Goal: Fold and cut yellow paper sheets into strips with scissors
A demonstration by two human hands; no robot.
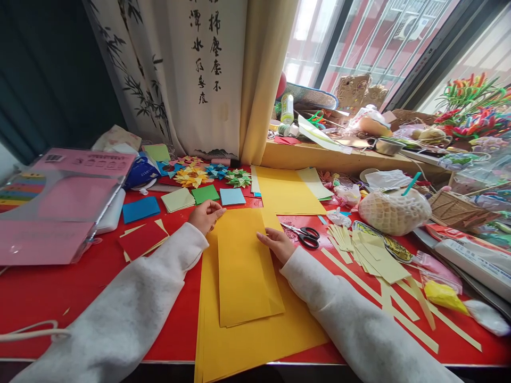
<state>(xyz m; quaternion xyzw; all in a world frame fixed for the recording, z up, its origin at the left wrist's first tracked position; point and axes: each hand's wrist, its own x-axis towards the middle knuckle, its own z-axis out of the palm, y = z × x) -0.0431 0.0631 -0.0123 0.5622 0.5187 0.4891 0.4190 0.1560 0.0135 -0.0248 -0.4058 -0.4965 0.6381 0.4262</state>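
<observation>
A folded strip of golden-yellow paper (247, 271), at least two layers thick, is held over larger golden-yellow sheets (295, 340) on the red table. My left hand (206, 215) pinches its far left corner between thumb and fingers. My right hand (278, 244) grips its right edge, thumb on top and the other fingers partly hidden. Just beyond that hand lie black-handled scissors (308, 236). Left of my left hand is a red paper stack (143, 242) with cream edges showing underneath.
Blue (141, 209), pale green and green paper squares lie behind, near folded paper flowers (192, 175). Cream strips (383, 298) spread at right, below a netted round object with a straw (395, 210). A pink plastic packet (67, 207) stands at left. Clutter fills the windowsill (339, 159).
</observation>
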